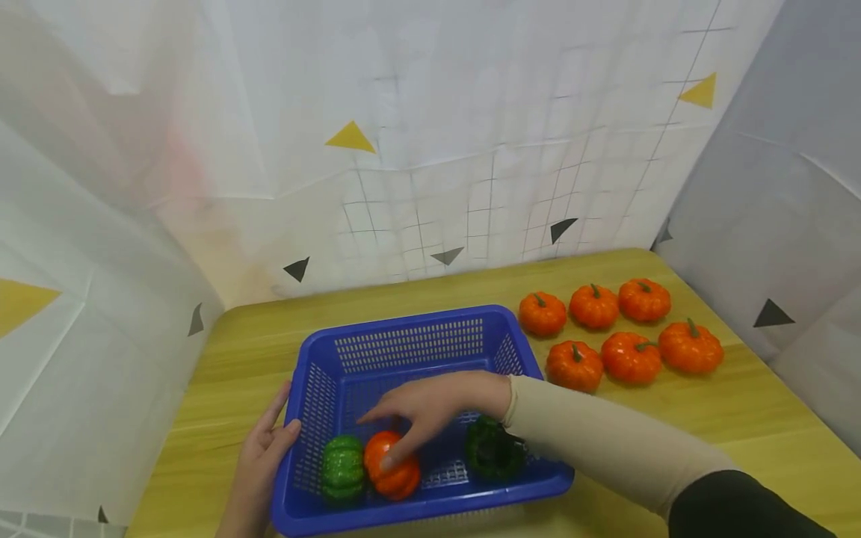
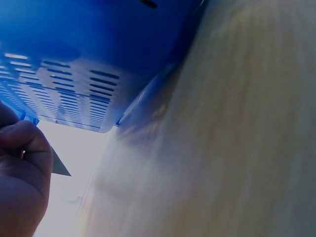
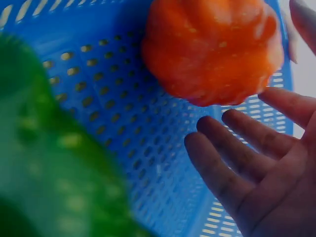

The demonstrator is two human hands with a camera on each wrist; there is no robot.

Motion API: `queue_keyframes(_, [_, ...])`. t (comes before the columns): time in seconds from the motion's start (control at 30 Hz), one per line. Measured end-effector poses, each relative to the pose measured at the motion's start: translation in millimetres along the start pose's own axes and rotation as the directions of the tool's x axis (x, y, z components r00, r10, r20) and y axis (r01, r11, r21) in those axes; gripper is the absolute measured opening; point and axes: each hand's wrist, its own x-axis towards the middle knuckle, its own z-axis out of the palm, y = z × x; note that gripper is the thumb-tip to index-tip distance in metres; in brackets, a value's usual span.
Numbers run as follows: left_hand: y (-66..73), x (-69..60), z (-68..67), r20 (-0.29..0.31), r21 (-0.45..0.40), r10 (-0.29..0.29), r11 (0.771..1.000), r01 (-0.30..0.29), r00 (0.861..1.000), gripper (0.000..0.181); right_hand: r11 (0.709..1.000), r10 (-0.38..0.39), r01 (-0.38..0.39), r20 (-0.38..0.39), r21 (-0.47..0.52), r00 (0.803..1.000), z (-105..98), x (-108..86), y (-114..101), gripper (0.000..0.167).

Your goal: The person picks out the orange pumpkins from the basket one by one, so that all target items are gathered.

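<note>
A blue plastic basket [image 1: 417, 513] with slotted walls sits on the table. In it lie a green ribbed pumpkin [image 1: 343, 469], a small orange pumpkin [image 1: 397, 478] and a dark green, pumpkin-like vegetable [image 1: 494, 450]. My right hand [image 1: 430, 407] reaches over the orange pumpkin, with its thumb across the pumpkin in the head view. From the right wrist, the fingers are spread and fairly straight, and one fingertip meets the pumpkin's edge. A blurred green vegetable [image 3: 54, 158] is close to that camera. My left hand [image 1: 258, 452] holds the basket's left rim, its fingers partly hidden.
Several orange pumpkins [image 1: 631, 359] stand in two rows on the wooden table [image 1: 686, 403], right of the basket. White sheeting [image 1: 430, 202] with triangles and grid lines encloses the back and sides. My right forearm crosses the basket's right rim.
</note>
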Motion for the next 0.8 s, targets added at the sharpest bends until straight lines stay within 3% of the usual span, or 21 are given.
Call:
queue_keyframes(0.2, [-1.2, -1.2, 0.6, 0.004, 0.003, 0.029, 1.000, -0.029, 1.000, 0.060, 1.000, 0.004, -0.005, 0.061, 0.024, 0.998, 7, 3.3, -1, 0.073])
queue_keyframes(0.5, [1.2, -1.3, 1.1, 0.011, -0.009, 0.007, 1.000, -0.007, 1.000, 0.061, 0.997, 0.054, -0.056, 0.039, 0.051, 0.998, 6, -1.0, 1, 0.067])
queue_keyframes(0.67, [0.9, -1.0, 0.8, 0.008, -0.005, 0.009, 1.000, -0.009, 1.000, 0.060, 0.996, 0.083, -0.085, 0.063, 0.020, 0.995, 1, -5.4, -1, 0.075])
queue_keyframes(0.8, [-0.5, -0.9, 0.5, 0.012, -0.007, 0.019, 1.000, -0.019, 1.000, 0.060, 0.996, 0.088, -0.085, 0.129, -0.028, 0.988, -3, -7.7, -1, 0.081])
